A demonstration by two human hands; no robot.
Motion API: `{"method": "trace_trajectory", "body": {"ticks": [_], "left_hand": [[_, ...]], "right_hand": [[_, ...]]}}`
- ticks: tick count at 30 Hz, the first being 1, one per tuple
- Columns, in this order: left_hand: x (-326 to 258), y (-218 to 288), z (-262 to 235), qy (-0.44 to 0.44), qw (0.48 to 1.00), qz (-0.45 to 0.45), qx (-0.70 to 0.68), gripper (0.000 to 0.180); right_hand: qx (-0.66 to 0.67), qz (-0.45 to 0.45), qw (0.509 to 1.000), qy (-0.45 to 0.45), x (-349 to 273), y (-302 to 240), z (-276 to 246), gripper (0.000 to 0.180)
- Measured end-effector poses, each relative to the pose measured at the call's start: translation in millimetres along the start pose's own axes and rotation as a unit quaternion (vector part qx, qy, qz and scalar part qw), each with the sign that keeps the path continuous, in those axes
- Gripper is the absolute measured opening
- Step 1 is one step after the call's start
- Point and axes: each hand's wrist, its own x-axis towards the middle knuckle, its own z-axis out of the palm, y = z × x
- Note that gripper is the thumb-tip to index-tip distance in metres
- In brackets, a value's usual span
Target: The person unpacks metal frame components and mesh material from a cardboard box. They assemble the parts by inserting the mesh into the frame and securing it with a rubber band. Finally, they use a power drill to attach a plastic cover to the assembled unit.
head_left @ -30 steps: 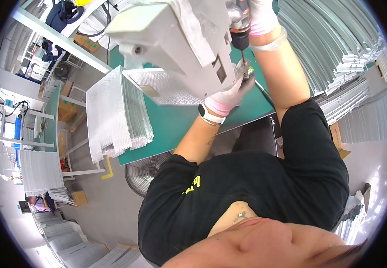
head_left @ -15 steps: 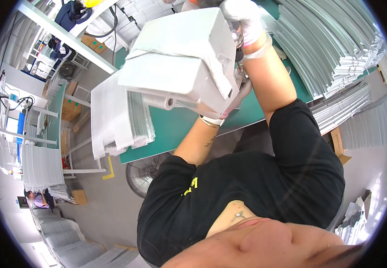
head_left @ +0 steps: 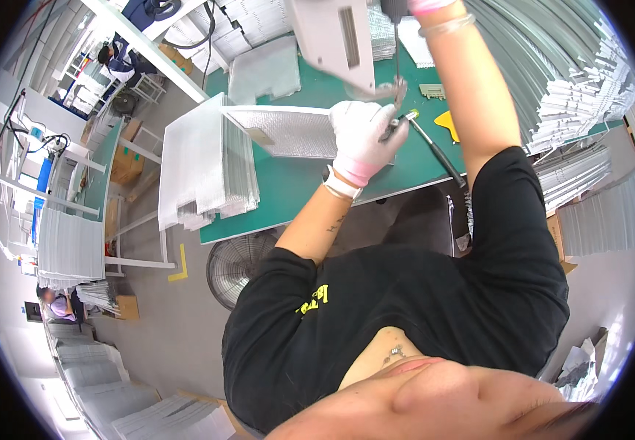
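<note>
Since the earlier frames, the grey sheet-metal housing (head_left: 336, 37) has swung up and away from the left hand (head_left: 361, 136), which now pinches a small metal part under the driver bit (head_left: 398, 73). The right hand (head_left: 427, 6) is cut off above; its grip I cannot tell. The housing looks light, stiff and sharp-edged, so its folded rim seems the safest hold.
</note>
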Motion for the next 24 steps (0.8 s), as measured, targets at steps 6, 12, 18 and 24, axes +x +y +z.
{"method": "trace_trajectory", "body": {"ticks": [6, 12, 18, 24], "left_hand": [[-63.2, 33.8, -81.8, -0.136, 0.986, 0.012, -0.092, 0.015], [-224.8, -6.7, -114.9, -0.481, 0.858, 0.048, -0.175, 0.023], [-157.0, -70.4, -85.9, -0.177, 0.951, -0.115, 0.227, 0.048], [-138.4, -152.0, -25.5, -0.353, 0.784, -0.405, 0.31, 0.07]], "right_hand": [[0.033, 0.002, 0.99, -0.139, -1.0, -10.9, 12.0, 0.013], [0.015, 0.029, 0.995, -0.092, -14.8, -6.6, 20.2, 0.014], [0.01, 0.033, 0.994, -0.107, -27.6, 2.2, 14.0, 0.018], [0.0, 0.047, 0.992, -0.114, -33.1, 2.9, 10.0, 0.022]]}}
